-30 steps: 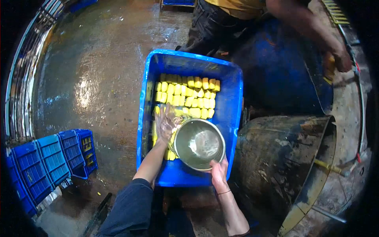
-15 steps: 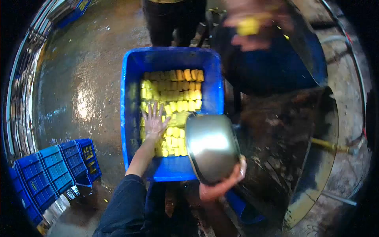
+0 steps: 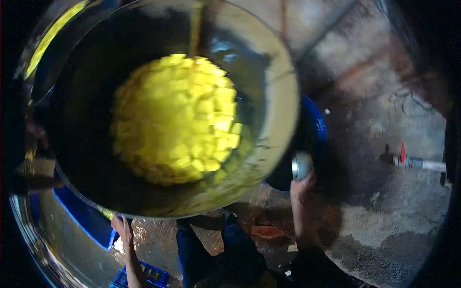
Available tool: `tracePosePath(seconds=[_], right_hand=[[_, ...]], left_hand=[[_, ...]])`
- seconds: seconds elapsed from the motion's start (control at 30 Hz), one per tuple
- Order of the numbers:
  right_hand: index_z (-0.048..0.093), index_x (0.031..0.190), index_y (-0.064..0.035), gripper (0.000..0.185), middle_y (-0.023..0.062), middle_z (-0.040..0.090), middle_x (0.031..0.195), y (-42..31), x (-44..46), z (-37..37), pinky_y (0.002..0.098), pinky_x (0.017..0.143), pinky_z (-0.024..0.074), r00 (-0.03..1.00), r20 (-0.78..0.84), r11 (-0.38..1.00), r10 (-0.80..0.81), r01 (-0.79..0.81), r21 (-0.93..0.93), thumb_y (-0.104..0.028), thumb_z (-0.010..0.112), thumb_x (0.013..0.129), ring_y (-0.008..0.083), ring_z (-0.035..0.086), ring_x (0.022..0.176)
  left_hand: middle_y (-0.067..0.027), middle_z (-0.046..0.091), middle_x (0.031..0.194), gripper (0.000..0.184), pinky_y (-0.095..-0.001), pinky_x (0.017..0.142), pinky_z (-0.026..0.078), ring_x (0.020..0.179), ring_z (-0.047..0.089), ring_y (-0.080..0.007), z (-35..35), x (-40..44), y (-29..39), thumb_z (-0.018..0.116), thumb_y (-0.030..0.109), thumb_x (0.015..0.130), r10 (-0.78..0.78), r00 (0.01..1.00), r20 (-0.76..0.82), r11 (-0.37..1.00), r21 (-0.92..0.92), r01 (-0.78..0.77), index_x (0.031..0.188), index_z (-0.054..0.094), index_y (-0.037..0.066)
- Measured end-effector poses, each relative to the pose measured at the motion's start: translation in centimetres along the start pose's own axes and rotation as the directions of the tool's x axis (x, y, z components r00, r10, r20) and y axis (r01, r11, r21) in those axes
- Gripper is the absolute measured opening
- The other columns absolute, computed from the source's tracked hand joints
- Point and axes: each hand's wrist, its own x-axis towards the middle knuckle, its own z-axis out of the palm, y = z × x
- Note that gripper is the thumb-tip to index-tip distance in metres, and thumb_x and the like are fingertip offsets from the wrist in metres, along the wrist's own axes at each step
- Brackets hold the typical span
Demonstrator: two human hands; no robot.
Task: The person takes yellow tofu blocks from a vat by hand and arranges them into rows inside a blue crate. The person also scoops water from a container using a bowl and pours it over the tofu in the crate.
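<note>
My right hand (image 3: 304,186) is closed on a shiny metal basin (image 3: 302,166), seen only in part, beside a dark blue barrel (image 3: 316,122). My left hand (image 3: 123,229) has its fingers apart near the lower rim of a large round vat (image 3: 281,108) and the corner of a blue tub (image 3: 84,218); whether it touches either is unclear. Inside the vat lies a heap of yellow block-like pieces (image 3: 177,117), partly under liquid. The vat hides most of the tub.
Below the tub, a blue crate (image 3: 151,276) sits on the wet floor. At the right, a pipe with a red-handled valve (image 3: 408,161) juts in over rough concrete. Part of another person (image 3: 36,177) shows in shadow at the left edge.
The view has swung right from the blue tub to the vat. My left hand has come off the yellow pieces in the tub; my right hand has carried the metal basin toward the barrel.
</note>
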Motion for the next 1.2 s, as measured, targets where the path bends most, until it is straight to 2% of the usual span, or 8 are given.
tracePosePath(seconds=[0.07, 0.13, 0.27, 0.37, 0.47, 0.87, 1.07, 1.2], right_hand=[[0.026, 0.143, -0.0168, 0.094, 0.0252, 0.041, 0.123, 3.9, 1.8, 6.3, 0.0499, 0.101, 0.0317, 0.976, -0.052, 0.971, 0.212, -0.216, -0.105, -0.003, 0.069, 0.060, 0.0439, 0.040, 0.115], [0.022, 0.145, -0.0233, 0.097, 0.0258, 0.031, 0.127, 5.0, 2.0, 10.1, 0.0521, 0.095, 0.0354, 0.960, 0.092, 0.964, 0.266, -0.267, 0.006, 0.002, 0.067, 0.063, 0.0467, 0.036, 0.113], [0.030, 0.141, -0.0153, 0.076, 0.0232, 0.046, 0.116, 8.0, 2.0, 17.6, 0.0489, 0.092, 0.0416, 0.844, 0.258, 0.860, 0.470, -0.504, 0.081, -0.010, 0.058, 0.069, 0.0419, 0.049, 0.105], [0.049, 0.117, -0.0043, 0.047, 0.0177, 0.051, 0.114, 14.9, 0.4, 23.6, 0.0571, 0.079, 0.0497, 0.368, 0.793, 0.052, 0.486, -0.918, 0.394, -0.013, 0.050, 0.071, 0.0370, 0.054, 0.097], [0.047, 0.108, 0.0007, 0.038, 0.0153, 0.052, 0.107, 11.9, 0.6, 15.6, 0.0577, 0.087, 0.0454, 0.420, 0.901, -0.171, 0.110, -0.885, 0.434, -0.014, 0.047, 0.073, 0.0354, 0.054, 0.099], [0.052, 0.107, -0.0022, 0.037, 0.0109, 0.058, 0.105, 1.1, -13.7, -6.7, 0.0507, 0.092, 0.0467, 0.244, 0.969, 0.026, -0.039, -0.969, 0.245, -0.007, 0.049, 0.070, 0.0279, 0.056, 0.100], [0.056, 0.101, 0.0018, 0.036, 0.0130, 0.057, 0.109, -17.8, -26.4, -14.9, 0.0462, 0.102, 0.0384, 0.080, 0.978, 0.122, -0.191, -0.987, 0.104, -0.004, 0.051, 0.066, 0.0285, 0.051, 0.112], [0.054, 0.086, -0.0006, 0.018, 0.0089, 0.055, 0.093, -27.4, -34.0, -13.7, 0.0409, 0.091, 0.0427, -0.077, 0.981, 0.294, -0.178, -0.956, -0.021, -0.003, 0.052, 0.069, 0.0254, 0.055, 0.093]], left_hand=[[-0.0235, 0.046, 0.130, 0.052, -0.0500, 0.104, 0.025, 0.122, 0.040, -0.0390, 7.7, 2.5, -11.1, 0.050, 0.038, 0.091, 0.746, 0.543, -0.386, 0.642, 0.631, -0.435, 0.128, 0.046, 0.001], [-0.0237, 0.046, 0.130, 0.054, -0.0506, 0.104, 0.024, 0.122, 0.040, -0.0391, 4.7, 0.5, -7.1, 0.050, 0.039, 0.091, 0.241, 0.952, -0.189, 0.911, 0.383, -0.155, 0.128, 0.045, 0.001], [-0.0241, 0.046, 0.129, 0.056, -0.0517, 0.104, 0.024, 0.122, 0.039, -0.0393, 2.7, 0.1, -5.2, 0.051, 0.040, 0.090, 0.082, 0.995, -0.064, 0.891, 0.451, -0.044, 0.129, 0.045, 0.001], [-0.0244, 0.046, 0.129, 0.057, -0.0526, 0.104, 0.023, 0.122, 0.039, -0.0395, 2.1, 0.8, -4.4, 0.052, 0.042, 0.089, 0.054, 0.998, -0.034, 0.867, 0.498, -0.030, 0.129, 0.045, 0.001], [-0.0247, 0.046, 0.129, 0.059, -0.0534, 0.104, 0.023, 0.122, 0.039, -0.0396, 2.2, 1.3, -4.7, 0.052, 0.043, 0.088, 0.028, 1.000, -0.004, 0.854, 0.519, -0.022, 0.130, 0.045, 0.002], [-0.0233, 0.054, 0.116, 0.055, -0.0547, 0.095, 0.030, 0.108, 0.047, -0.0418, 3.1, -0.4, 1.1, 0.053, 0.046, 0.087, 0.248, 0.893, -0.376, 0.936, 0.331, -0.120, 0.124, 0.051, 0.006], [-0.0203, 0.063, 0.101, 0.033, -0.0402, 0.073, 0.049, 0.083, 0.062, -0.0329, -3.1, 0.6, -2.2, 0.059, 0.027, 0.088, 0.308, 0.923, -0.229, 0.854, -0.362, -0.374, 0.113, 0.058, 0.005], [-0.0205, 0.062, 0.103, 0.033, -0.0382, 0.075, 0.051, 0.080, 0.064, -0.0299, -4.7, 4.7, -7.0, 0.059, 0.022, 0.088, -0.013, 1.000, -0.019, 0.623, -0.782, -0.007, 0.113, 0.056, 0.001]])
